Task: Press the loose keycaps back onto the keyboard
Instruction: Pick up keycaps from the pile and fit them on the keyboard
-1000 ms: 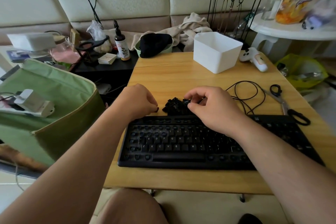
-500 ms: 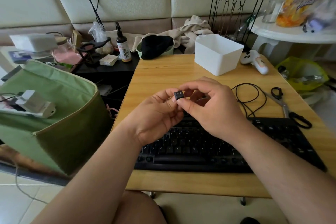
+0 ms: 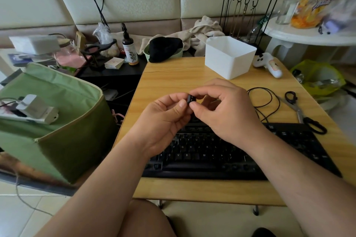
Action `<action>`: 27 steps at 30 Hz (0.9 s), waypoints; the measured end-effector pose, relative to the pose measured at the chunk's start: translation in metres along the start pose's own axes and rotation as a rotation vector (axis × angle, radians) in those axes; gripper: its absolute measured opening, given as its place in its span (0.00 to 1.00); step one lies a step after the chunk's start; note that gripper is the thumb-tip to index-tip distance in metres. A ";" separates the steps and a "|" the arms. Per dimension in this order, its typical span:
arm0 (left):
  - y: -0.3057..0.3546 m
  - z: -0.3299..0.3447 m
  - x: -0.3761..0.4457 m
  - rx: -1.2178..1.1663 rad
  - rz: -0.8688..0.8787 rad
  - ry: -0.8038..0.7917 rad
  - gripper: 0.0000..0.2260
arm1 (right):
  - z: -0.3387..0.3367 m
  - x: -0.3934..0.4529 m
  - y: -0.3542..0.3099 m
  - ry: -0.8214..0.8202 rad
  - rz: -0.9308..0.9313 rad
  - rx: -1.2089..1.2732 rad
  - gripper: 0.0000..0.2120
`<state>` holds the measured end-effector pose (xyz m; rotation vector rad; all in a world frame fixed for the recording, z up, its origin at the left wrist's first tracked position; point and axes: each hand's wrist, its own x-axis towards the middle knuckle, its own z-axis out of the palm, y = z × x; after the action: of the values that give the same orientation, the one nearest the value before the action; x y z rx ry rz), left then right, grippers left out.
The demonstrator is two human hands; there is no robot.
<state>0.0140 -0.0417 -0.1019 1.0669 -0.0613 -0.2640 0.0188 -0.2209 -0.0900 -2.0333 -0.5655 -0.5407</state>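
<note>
One keycap [image 3: 191, 99] was pinched between both hands, left [image 3: 163, 121] and right [image 3: 224, 113] together, raised above the keyboard's [image 3: 212, 152] far edge, the keys directly below them.

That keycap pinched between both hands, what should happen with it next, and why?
Probably lower the keycap to an empty switch on the keyboard: both the left hand and right hand hold it above the keys, not yet seated.
</note>
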 end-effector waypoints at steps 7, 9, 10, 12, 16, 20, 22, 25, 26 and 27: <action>0.005 0.023 0.005 0.107 -0.033 -0.020 0.05 | -0.037 0.008 0.000 -0.036 -0.144 -0.276 0.09; 0.004 0.038 0.010 0.109 -0.067 -0.041 0.02 | -0.056 0.012 0.000 -0.078 -0.141 -0.324 0.09; 0.003 0.047 0.012 0.106 -0.093 -0.053 0.03 | -0.067 0.013 0.000 -0.112 -0.134 -0.348 0.09; -0.004 0.064 0.015 0.103 -0.160 -0.089 0.05 | -0.093 0.013 0.001 -0.201 -0.105 -0.399 0.11; -0.025 0.101 0.021 0.094 -0.239 -0.153 0.05 | -0.132 -0.005 0.012 -0.224 -0.023 -0.428 0.10; -0.034 0.111 0.019 0.079 -0.224 -0.147 0.07 | -0.134 -0.023 0.018 -0.163 -0.013 -0.403 0.10; -0.029 0.101 0.015 0.112 -0.220 -0.129 0.07 | -0.126 -0.021 0.015 -0.184 -0.042 -0.427 0.10; -0.011 0.074 0.006 0.189 -0.192 -0.092 0.08 | -0.100 -0.012 0.003 -0.227 -0.128 -0.487 0.09; -0.005 0.063 0.002 0.209 -0.176 -0.074 0.09 | -0.089 -0.008 -0.001 -0.232 -0.155 -0.479 0.08; 0.002 0.051 -0.002 0.218 -0.158 -0.049 0.09 | -0.076 -0.004 -0.005 -0.232 -0.177 -0.460 0.08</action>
<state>0.0028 -0.0842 -0.0755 1.2840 -0.0509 -0.4339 0.0008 -0.2852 -0.0531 -2.5184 -0.8247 -0.5831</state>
